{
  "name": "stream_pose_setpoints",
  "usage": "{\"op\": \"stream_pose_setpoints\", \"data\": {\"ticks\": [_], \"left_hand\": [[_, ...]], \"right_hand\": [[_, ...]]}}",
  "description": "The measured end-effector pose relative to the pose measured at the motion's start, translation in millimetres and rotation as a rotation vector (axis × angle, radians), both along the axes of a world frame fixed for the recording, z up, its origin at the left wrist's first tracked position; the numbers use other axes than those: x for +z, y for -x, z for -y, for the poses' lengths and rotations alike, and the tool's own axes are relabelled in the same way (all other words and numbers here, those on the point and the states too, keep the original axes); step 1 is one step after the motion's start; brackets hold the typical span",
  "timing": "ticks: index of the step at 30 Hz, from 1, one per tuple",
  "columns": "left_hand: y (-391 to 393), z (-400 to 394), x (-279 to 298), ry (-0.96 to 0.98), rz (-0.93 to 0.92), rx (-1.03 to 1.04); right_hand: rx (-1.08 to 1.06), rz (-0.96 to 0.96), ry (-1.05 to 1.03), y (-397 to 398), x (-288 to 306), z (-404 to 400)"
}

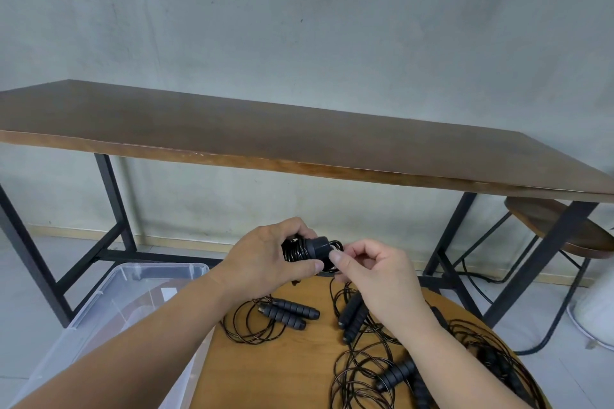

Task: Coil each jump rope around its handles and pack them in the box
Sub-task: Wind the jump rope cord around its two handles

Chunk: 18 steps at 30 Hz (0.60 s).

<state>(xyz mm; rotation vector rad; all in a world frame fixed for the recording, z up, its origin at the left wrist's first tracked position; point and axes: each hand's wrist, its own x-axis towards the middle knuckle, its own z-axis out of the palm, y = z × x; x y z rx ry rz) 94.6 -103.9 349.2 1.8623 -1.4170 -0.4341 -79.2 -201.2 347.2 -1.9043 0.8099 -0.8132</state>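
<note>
one rope (304,251) is off the table and in hand: the left hand (265,259) grips its paired handles with cord already wound round them, fingers curled over the bundle and thumb under it, while the right hand (368,271) pinches the last loop of cord just beside the handle caps, thumb against forefinger. judging by that, the step is finishing the wrap, and it would go best if the left kept the handles squeezed side by side so the turns cannot slip, and the right drew the tail snug and tucked it under a turn rather than leaving it free to spring open. slack cord trails down toward the round table (282,368), so it may snag on the loose ropes (375,352) lying there. those ropes, several of them, lie uncoiled on the table; one pair of handles (288,312) sits near the middle with its cord in loose rings. the box (109,302), clear plastic, stands on the floor to the left, touching or just beside the table edge; what shows of its inside holds no ropes, though an arm hides part of it.
</note>
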Motion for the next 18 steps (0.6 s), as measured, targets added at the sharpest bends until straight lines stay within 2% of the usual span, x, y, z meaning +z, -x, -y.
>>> {"op": "stream_pose_setpoints", "data": {"ticks": [2, 5, 11, 18], "left_hand": [[0, -1, 3, -0.003, 0.012, -0.007], [0, -2, 3, -0.003, 0.008, -0.014], [7, 1, -7, 0.047, -0.065, 0.032], [23, 12, -18, 0.157, -0.317, 0.139]], "right_hand": [[0.036, 0.018, -0.072, 0, 6, -1], [0.052, 0.015, -0.064, 3, 9, 0], [-0.132, -0.357, 0.446, -11, 3, 0], [-0.257, -0.254, 0.250, -20, -6, -11]]}}
